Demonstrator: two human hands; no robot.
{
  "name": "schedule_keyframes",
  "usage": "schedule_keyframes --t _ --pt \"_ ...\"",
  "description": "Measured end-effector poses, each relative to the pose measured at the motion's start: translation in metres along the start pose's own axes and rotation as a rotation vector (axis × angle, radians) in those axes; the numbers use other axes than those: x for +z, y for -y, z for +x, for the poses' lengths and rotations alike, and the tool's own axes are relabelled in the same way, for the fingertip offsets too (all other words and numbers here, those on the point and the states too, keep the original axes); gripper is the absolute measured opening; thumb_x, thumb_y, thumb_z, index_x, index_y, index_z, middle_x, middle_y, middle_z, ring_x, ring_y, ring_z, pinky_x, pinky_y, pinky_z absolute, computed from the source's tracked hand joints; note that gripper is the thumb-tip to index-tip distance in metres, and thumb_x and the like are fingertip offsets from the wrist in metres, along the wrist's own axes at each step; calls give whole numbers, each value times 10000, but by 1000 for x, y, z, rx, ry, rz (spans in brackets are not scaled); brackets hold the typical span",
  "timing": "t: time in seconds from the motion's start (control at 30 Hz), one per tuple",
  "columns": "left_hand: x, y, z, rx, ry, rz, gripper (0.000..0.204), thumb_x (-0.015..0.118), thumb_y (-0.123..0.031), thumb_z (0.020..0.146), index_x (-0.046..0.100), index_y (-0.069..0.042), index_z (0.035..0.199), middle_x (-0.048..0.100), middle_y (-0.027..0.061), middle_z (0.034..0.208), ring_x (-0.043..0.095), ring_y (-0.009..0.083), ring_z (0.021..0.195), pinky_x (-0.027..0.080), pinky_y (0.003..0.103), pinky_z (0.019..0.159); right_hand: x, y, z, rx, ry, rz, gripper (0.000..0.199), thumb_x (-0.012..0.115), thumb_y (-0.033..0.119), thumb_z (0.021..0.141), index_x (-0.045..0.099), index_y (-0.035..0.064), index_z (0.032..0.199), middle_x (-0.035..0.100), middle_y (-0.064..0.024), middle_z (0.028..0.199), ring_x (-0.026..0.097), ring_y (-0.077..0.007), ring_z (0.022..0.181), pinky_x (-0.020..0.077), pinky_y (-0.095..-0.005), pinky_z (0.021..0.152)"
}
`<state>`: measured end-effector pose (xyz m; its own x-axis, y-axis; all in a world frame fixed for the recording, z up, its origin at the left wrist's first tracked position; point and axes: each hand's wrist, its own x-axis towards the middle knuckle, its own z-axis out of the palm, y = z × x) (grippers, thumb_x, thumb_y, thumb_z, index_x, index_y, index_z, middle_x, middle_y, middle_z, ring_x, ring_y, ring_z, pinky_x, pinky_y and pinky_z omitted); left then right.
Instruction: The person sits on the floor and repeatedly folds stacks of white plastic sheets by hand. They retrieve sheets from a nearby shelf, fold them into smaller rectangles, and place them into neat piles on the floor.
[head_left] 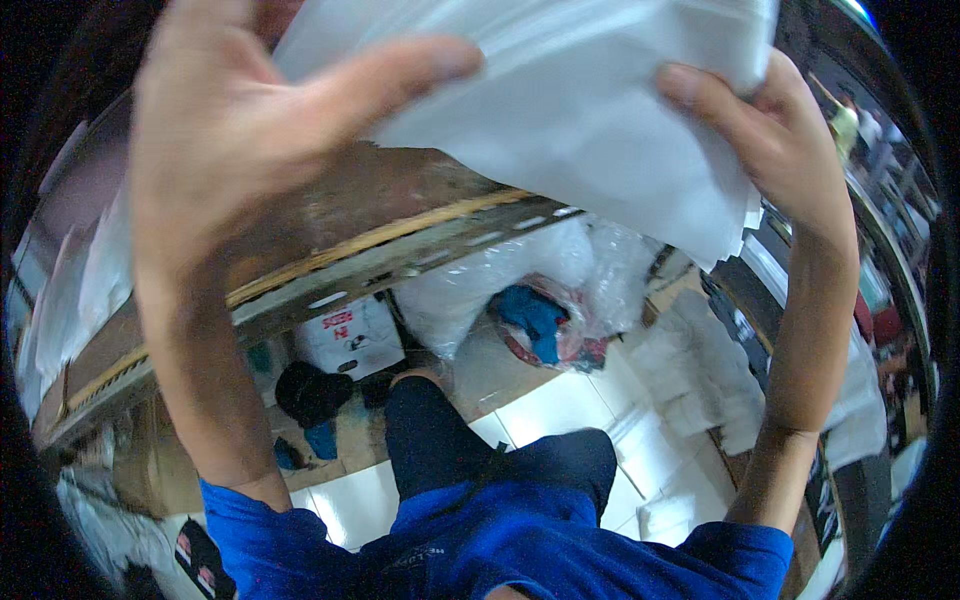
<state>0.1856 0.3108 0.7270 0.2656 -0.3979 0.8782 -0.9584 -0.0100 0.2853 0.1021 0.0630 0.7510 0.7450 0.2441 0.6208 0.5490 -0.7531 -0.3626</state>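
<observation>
A thick stack of white sheets (pixel 570 130), paper or thin plastic, is raised in front of me at the top of the view. My left hand (pixel 220 120), smeared by motion, grips its left side, with the thumb lying across the front and the fingers mostly hidden. Around the right edge, my right hand (pixel 770 130) is closed, its thumb pressed on the front face and its fingers behind. Loose sheet corners fan out below the right hand. The upper part of the stack runs out of the picture.
Below the stack is a worn wooden shelf (pixel 350 200) with a slotted metal edge. Under it sit clear plastic bags (pixel 460 290), one with blue and red contents, a white box (pixel 352 338) and a black cap (pixel 308 393). White bundles (pixel 690 370) lie at right; people stand far right.
</observation>
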Motion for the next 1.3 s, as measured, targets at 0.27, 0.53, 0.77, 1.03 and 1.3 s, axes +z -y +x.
schedule_keyframes --t 0.27,0.53,0.77,1.03,1.3 --pt "141 30 -32 -206 81 -970 913 900 -274 675 394 1 1383 602 222 1235 593 336 1181 499 470 1010 -23 -25 -152 454 -452 70 310 692 240 926 679 -38 1060 696 -70 932 632 -116 797 509 -278 706" --pt "250 48 -109 -584 698 -1029 379 621 -262 981 618 32 1220 677 122 1143 638 190 1014 517 329 861 49 -88 -287 743 -542 449 306 663 284 953 687 9 1084 686 -56 944 622 -145 894 502 -311 802" --pt "315 66 -169 -424 1013 -714 274 629 -176 926 661 29 1105 713 192 983 681 237 847 518 353 767 57 -91 -354 720 -720 144 964 882 244 689 369 62 1484 460 -167 1450 444 -279 1339 352 -395 1107" --pt "347 77 -234 -50 954 -689 294 655 -49 802 655 -3 1093 696 204 954 680 388 840 533 411 727 102 -95 -334 947 235 -39 948 870 396 671 408 75 1434 699 -216 1073 665 -425 985 525 -471 824" --pt "354 80 -291 -252 833 -727 151 657 -71 865 676 2 996 709 193 864 710 310 783 526 343 704 169 -111 -375 814 86 -397 272 683 57 752 617 61 1015 685 -202 832 675 -398 803 540 -487 687"
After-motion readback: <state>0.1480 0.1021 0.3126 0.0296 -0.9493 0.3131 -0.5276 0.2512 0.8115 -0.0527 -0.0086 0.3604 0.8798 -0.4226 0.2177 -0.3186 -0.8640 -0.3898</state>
